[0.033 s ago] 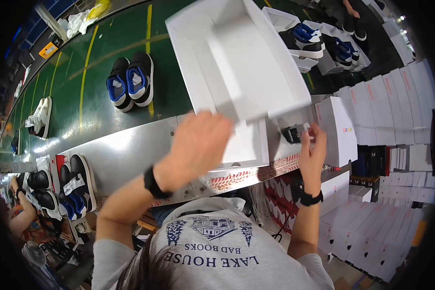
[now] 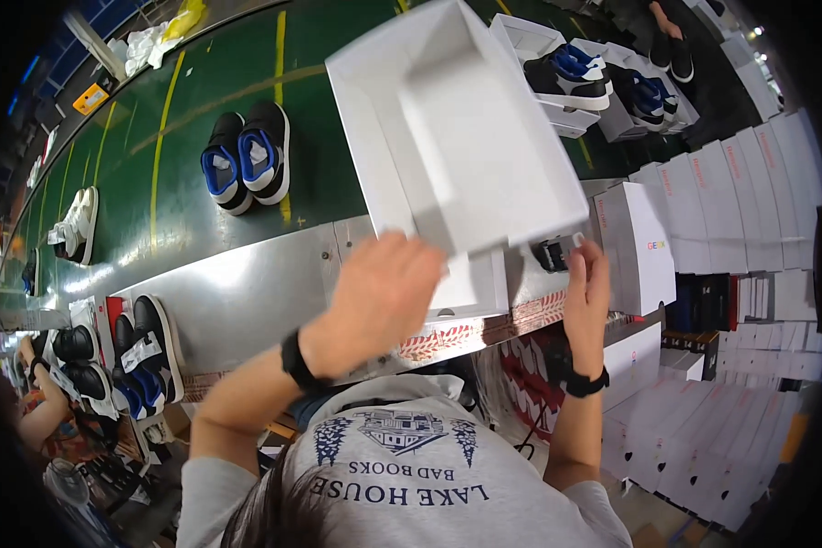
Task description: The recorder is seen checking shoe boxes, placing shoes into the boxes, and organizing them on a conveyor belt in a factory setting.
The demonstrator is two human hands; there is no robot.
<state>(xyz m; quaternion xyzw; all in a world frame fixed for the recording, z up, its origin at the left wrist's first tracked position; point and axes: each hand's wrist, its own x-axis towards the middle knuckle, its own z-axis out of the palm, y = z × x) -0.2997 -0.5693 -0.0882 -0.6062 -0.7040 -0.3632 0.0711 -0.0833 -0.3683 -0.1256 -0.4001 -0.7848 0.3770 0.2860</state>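
Note:
My left hand (image 2: 385, 294) is closed on the near left edge of an empty white shoebox (image 2: 484, 164), which tilts above the bench with its open side toward me. Under it rests another white box (image 2: 470, 281), partly hidden. My right hand (image 2: 587, 297) is at the tilted box's near right corner, thumb and fingers pinched together. A small white piece (image 2: 577, 239) shows at the fingertips, too small to name. Right beside them on the metal bench sits a small black object (image 2: 550, 255), partly covered by the box.
Black shoes with blue linings (image 2: 247, 157) stand on the green belt (image 2: 173, 173). Far right, shoes (image 2: 571, 75) sit on open boxes. A closed white box (image 2: 644, 247) and stacked boxes (image 2: 721, 201) flank my right. Tagged shoes (image 2: 146, 352) and another person's arm (image 2: 46, 402) are at left.
The tilted shoebox and my left hand have shifted slightly to the right and toward me. My right hand has moved a little left. Shoes on the belt have slid slightly nearer.

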